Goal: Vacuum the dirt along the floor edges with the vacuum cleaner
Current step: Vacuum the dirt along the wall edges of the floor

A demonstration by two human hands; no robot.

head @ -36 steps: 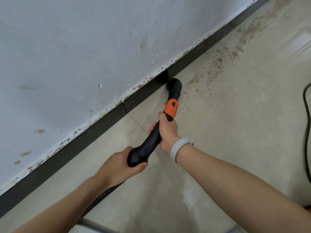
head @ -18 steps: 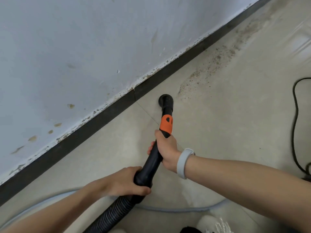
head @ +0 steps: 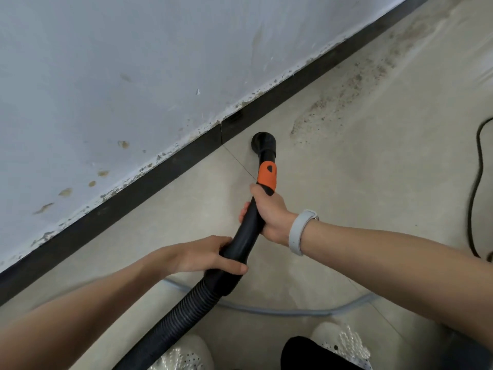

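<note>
A black vacuum wand with an orange collar (head: 267,177) ends in a round black nozzle (head: 262,141) that sits on the beige floor, a short way out from the black skirting board (head: 165,166). My right hand (head: 269,212) grips the wand just below the orange collar. My left hand (head: 210,256) grips the wand's lower end, where the ribbed black hose (head: 170,319) begins. A band of brown dirt (head: 336,100) lies on the floor to the right of the nozzle and runs along the wall into the distance.
A stained white wall (head: 133,76) rises above the skirting. A black cable (head: 477,188) curves along the right edge. A pale blue hose (head: 280,312) lies across the floor near my white shoes (head: 344,343).
The nozzle has been pulled back from the skirting and away from the dirt patch toward me. The view has tipped down, showing my shoes and the blue hose.
</note>
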